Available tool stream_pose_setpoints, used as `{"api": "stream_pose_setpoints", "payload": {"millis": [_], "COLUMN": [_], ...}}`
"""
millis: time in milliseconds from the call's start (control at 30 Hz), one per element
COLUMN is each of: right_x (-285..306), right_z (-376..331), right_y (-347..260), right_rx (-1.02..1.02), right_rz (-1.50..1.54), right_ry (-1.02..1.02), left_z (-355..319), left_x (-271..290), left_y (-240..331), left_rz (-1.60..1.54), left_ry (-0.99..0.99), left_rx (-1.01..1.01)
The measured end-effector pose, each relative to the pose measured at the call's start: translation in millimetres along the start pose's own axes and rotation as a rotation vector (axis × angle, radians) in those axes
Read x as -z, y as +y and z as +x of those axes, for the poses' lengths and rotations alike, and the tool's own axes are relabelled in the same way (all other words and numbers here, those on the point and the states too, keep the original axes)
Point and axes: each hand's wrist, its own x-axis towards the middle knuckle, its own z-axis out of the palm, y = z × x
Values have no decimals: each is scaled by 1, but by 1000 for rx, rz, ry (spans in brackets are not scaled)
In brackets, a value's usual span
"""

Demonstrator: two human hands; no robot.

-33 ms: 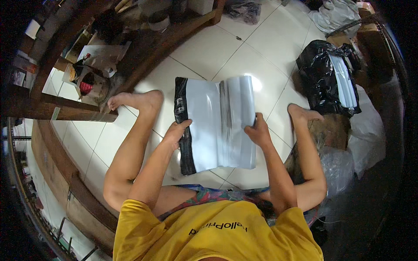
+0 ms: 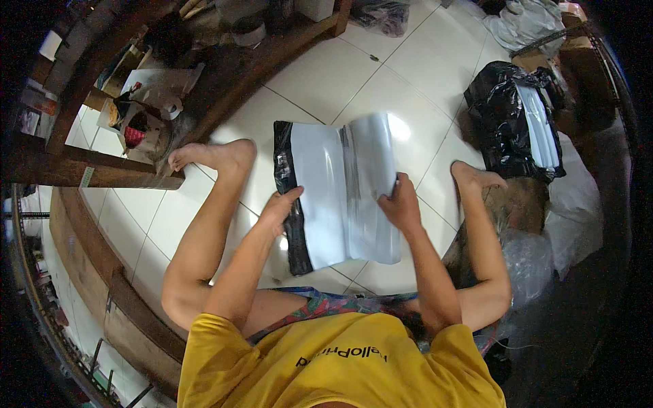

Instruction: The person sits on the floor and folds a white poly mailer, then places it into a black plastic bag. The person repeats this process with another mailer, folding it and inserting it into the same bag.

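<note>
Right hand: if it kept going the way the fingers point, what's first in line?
The right hand already grips the grey mailer bag, so it would push into that first. Past its top edge lies bare white floor tile, though depth is hard to judge.

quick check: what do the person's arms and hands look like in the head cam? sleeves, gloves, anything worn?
Both forearms are bare from the elbow down, with no long sleeves. The left hand and right hand wear no gloves, and no watch, ring or wristband is visible. The only clothing at the arms is a yellow short-sleeved T-shirt with dark print on the chest; its sleeves end at the upper arms.
</note>
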Motion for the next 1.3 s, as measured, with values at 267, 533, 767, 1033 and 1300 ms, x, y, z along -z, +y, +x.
{"api": "stream_pose_setpoints", "payload": {"millis": [267,533,767,1033,1300], "right_x": [-77,-59,-72,-97,-16], "right_z": [-17,39,2,9,-3], "right_y": [-62,-10,-54,-50,-62], "right_rx": [273,-97,103,-262,348], "right_rz": [-193,344,376,906,915], "right_ry": [49,-317,-408,-413,-127], "left_z": [-12,18,-8,-22,-48], "left_x": [-20,-41,6,-39,-75], "left_y": [-8,-32,-19,-9,6], "left_rz": [-117,189,-125,-47,330], "left_ry": [5,163,-77,142,160], "left_rx": [-111,-329,-114,-334,-964]}}
